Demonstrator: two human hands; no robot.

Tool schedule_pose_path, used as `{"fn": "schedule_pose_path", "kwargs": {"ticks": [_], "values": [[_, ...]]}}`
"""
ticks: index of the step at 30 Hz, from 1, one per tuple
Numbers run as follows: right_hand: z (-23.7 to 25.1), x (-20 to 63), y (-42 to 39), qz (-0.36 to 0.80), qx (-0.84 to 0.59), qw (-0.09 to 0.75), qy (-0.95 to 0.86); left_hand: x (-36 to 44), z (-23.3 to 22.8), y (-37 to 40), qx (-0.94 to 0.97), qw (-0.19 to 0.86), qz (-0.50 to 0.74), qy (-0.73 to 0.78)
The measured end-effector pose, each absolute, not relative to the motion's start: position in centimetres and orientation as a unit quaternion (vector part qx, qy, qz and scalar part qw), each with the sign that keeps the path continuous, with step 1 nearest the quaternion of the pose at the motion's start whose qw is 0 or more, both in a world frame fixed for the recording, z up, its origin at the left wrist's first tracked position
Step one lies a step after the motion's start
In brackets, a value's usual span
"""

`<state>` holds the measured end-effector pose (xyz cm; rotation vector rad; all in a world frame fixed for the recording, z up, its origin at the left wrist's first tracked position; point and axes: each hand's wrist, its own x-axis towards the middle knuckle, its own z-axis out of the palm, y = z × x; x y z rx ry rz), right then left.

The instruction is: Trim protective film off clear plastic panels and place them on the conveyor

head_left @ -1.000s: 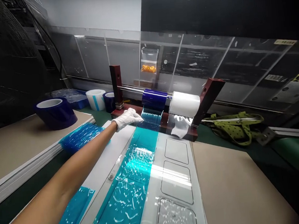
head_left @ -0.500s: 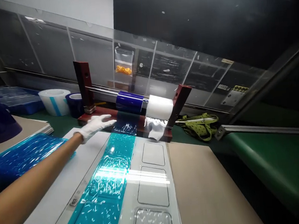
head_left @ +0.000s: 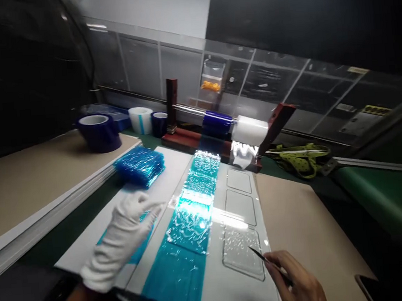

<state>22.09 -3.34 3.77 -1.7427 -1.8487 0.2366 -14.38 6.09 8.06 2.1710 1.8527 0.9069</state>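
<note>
My left hand (head_left: 120,238) wears a white glove. It hovers left of the teal film strip (head_left: 182,268), fingers partly stretched and slightly blurred, holding nothing that I can see. In my bare right hand (head_left: 296,282), at the lower right, is a thin dark pointed tool (head_left: 259,253); whether it is tweezers or a blade I cannot tell. Its tip lies over the lowest of several clear rounded-corner panels (head_left: 242,254). The film strip runs from a dark blue film roll (head_left: 217,122) on the stand. Beside that roll hangs a white film roll (head_left: 250,129).
A bundle of crumpled blue film (head_left: 141,166) rests left of the strip. Behind it stand a large blue roll (head_left: 100,137), a white roll (head_left: 141,119) and a small blue roll (head_left: 159,123). Brown board (head_left: 304,221) lies to the right, a green spotted pouch (head_left: 297,159) behind it.
My left hand has drawn back from beside the roll stand toward me. My right hand has come into view with the pointed tool. The view has swung left.
</note>
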Motion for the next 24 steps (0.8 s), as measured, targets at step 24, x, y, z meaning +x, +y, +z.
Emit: {"fn": "schedule_pose_path", "kwargs": {"ticks": [24], "values": [[3.8,4.3,3.5,0.012,-0.485,-0.014,-0.874,-13.3,-0.6,-5.2,0.643,0.028,0.258,0.720]]}}
